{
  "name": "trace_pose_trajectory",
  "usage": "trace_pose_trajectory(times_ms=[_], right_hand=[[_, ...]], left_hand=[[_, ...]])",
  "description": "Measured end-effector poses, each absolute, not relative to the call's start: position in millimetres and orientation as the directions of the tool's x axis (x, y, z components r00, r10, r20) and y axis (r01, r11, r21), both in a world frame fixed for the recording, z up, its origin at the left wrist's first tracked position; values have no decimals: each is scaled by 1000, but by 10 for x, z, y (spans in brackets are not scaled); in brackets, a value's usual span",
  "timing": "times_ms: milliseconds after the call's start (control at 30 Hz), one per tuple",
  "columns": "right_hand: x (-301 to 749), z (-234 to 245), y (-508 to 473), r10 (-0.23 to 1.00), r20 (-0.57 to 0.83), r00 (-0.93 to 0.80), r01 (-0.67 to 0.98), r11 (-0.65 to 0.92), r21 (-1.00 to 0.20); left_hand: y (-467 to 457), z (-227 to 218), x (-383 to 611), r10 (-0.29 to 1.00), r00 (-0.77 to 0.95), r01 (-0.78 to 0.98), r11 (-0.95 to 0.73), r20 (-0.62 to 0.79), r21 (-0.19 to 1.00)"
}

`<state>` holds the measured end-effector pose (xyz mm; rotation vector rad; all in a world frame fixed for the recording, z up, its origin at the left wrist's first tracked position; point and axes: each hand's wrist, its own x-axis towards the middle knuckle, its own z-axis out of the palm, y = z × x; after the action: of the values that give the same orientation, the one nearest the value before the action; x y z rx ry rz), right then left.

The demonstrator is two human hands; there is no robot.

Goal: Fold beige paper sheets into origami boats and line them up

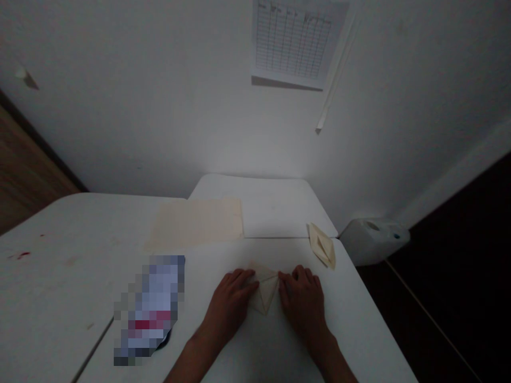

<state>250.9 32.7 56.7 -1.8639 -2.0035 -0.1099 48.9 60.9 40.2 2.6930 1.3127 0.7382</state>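
folded paper (265, 290), cream and thin, creased into a flat triangle pointing toward the viewer, lying on the white surface (80, 255) near its front edge, between two hands. from the left: small red smear (23, 255) on the matte, slightly scuffed top. next, a blurred-out rectangular item (149, 308), pale with a red band, resting flat. behind it, loose cream sheets (197, 223), smooth and rectangular, set back within reach yet out of the way of the hands. left hand (229, 306) palm down, grip released, fingertips pressing the triangle's left corner, seemingly to keep the crease flat. right hand (303, 300) mirrored on the right corner, grip likewise released, nothing clasped. high on the pale wall above, a gridded paper chart (295, 40). farther right, near the surface's edge, a second folded piece (322, 244), pointed and layered, laid aside apart from the hands. beyond that edge and lower down, a white plastic container (373, 239) with rounded corners. dim light throughout.
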Motion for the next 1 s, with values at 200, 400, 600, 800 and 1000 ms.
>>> trace_pose_trajectory(times_ms=[200,400,600,800,1000], right_hand=[[2520,546,337,900,425,-93,945,214,-247],[2427,623,312,877,338,-341,858,437,-269],[2394,662,288,918,299,-263,878,355,-319],[2434,644,294,931,299,-209,887,309,-342],[2456,627,304,928,316,-198,885,308,-349]], left_hand=[[650,331,442,714,538,666,-686,448,292],[628,379,465,701,539,660,-696,467,284],[578,570,452,816,457,796,-553,353,249],[637,640,263,858,403,879,-460,319,128],[638,584,251,847,390,899,-434,362,47]])
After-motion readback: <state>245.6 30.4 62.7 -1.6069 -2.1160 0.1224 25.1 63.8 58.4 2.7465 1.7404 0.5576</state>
